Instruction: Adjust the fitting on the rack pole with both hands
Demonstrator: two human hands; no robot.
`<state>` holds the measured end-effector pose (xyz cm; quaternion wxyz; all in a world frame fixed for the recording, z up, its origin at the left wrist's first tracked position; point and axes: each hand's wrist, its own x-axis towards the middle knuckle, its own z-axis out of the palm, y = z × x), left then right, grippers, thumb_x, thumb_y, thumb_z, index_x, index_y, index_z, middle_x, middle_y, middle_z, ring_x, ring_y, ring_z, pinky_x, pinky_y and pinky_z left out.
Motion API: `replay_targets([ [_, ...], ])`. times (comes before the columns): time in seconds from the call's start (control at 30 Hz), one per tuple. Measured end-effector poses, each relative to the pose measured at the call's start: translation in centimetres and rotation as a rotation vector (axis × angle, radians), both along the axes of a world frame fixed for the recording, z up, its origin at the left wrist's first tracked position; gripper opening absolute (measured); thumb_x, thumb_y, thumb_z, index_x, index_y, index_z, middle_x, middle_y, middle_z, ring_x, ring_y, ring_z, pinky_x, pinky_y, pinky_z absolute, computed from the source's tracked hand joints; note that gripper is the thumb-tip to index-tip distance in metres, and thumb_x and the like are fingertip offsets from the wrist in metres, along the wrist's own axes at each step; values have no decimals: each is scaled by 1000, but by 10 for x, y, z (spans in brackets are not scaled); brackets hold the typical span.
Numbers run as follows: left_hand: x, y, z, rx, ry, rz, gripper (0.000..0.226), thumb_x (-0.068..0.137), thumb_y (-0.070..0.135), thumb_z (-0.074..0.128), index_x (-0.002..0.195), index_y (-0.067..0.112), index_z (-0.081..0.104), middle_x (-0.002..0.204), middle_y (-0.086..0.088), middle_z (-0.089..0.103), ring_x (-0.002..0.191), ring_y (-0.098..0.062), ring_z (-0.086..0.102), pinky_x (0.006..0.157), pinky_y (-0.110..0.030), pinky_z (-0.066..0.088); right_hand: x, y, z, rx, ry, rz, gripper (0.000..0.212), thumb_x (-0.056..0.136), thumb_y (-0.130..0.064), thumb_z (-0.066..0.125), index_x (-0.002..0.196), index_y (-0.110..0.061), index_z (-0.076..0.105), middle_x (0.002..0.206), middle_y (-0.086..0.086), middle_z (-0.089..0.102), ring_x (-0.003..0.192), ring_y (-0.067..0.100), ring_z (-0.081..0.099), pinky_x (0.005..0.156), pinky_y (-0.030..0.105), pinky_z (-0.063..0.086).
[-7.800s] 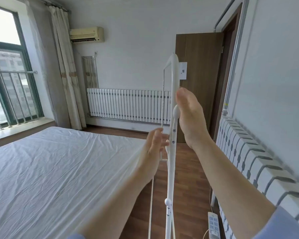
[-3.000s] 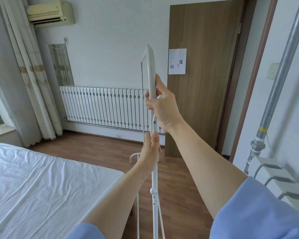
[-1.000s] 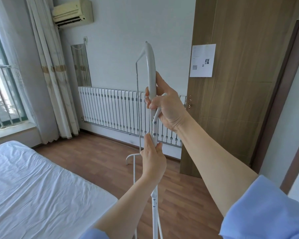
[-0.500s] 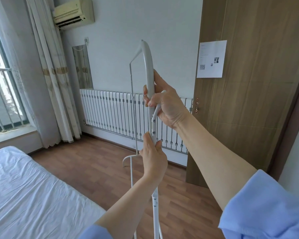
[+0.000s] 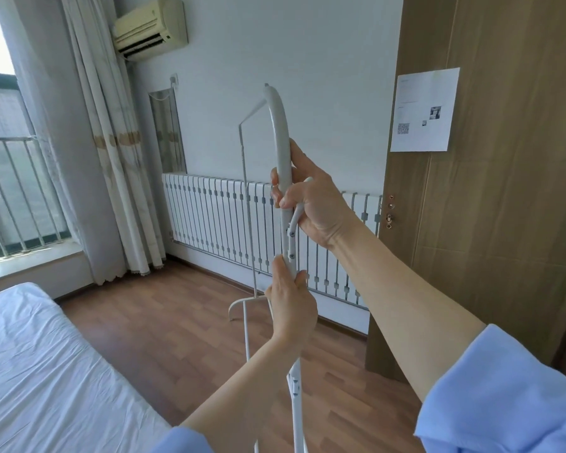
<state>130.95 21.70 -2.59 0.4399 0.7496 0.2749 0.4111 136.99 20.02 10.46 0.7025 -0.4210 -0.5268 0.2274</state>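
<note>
The white metal rack (image 5: 281,132) stands upright right in front of me, folded flat and seen edge-on, its curved top tube rising above my hands and its lower tube running down out of view at the bottom. A thinner white rod of the same rack (image 5: 246,204) stands farther off, with a curved foot (image 5: 239,305) over the wooden floor (image 5: 164,325).

My right hand (image 5: 314,204) grips the rack high up: fingers curled round the thick tube, thumb lying along its near side, and a small curved bracket (image 5: 295,217) caught in the same grasp. My left hand (image 5: 291,305) grips the tube just below, under the 2 screws (image 5: 291,245) of the bracket plate, with my thumb pressed up along the tube. Both hands are closed firmly on the rack, 1 above the other and a short way apart.

Behind the rack a white radiator (image 5: 209,217) runs along the wall. To the right is a brown wooden door (image 5: 504,223) with a printed sheet of paper (image 5: 423,109) stuck on it. At lower left lies a bed with a white sheet (image 5: 40,371). Farther left hang curtains (image 5: 105,142) beside a window with railings (image 5: 10,197), and an air conditioner (image 5: 149,26) sits high on the wall.
</note>
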Motion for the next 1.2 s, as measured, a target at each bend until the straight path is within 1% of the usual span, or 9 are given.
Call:
replay_targets([
  [0.1,37,4,1,21,-4,29,27,87,-1,28,93,25,27,103,-8,56,92,-26,41,58,-21,24,37,5,1,-22,11,1,87,57,13,44,135,-27,49,78,5,44,69,19,41,71,29,40],
  [0.17,63,4,1,38,-8,59,24,88,0,29,93,24,28,102,-9,56,90,-27,42,60,-26,28,64,7,2,-28,10,14,89,57,13,44,137,-25,47,78,5,44,69,19,41,70,27,42],
  [0.43,149,9,6,20,-57,151,28,84,-2,28,89,25,29,88,-10,55,76,-17,43,86,-49,40,153,20,3,-25,25,112,80,58,15,42,121,-32,56,76,2,47,70,18,43,77,31,39],
  [0.53,169,16,5,-7,-39,167,30,84,-1,29,87,29,27,83,-7,53,86,-30,47,84,-52,43,173,26,3,-23,25,136,80,57,14,43,120,-34,57,76,2,48,71,18,42,77,31,40],
  [0.67,201,30,6,-17,-33,169,30,83,-3,30,88,27,28,86,-13,54,89,-34,49,82,-49,43,205,43,2,-26,-10,133,84,56,12,44,128,-31,53,77,2,47,70,19,41,78,34,38],
  [0.8,225,49,10,-30,6,168,30,84,-5,28,93,23,28,99,-14,56,95,-29,47,63,-21,26,233,65,2,-24,-9,100,85,56,11,46,129,-33,52,79,3,46,76,22,40,80,37,38],
  [0.83,231,54,11,-37,12,175,28,85,-4,28,93,23,28,101,-13,56,97,-29,46,60,-20,22,239,71,2,-24,-13,92,84,56,10,47,128,-33,53,78,3,46,77,22,40,81,38,37],
  [1.0,262,82,14,-1,-17,205,19,90,5,31,88,24,29,92,-8,53,92,-29,47,56,-28,29,269,98,8,-27,-49,87,84,56,6,51,132,-29,51,79,3,45,79,24,39,78,38,39],
  [1.2,288,100,18,80,-86,242,18,90,8,34,86,25,29,81,0,47,84,-28,44,58,-33,33,295,114,22,12,-65,138,80,55,7,51,126,-29,51,80,3,44,77,22,40,70,29,42],
])
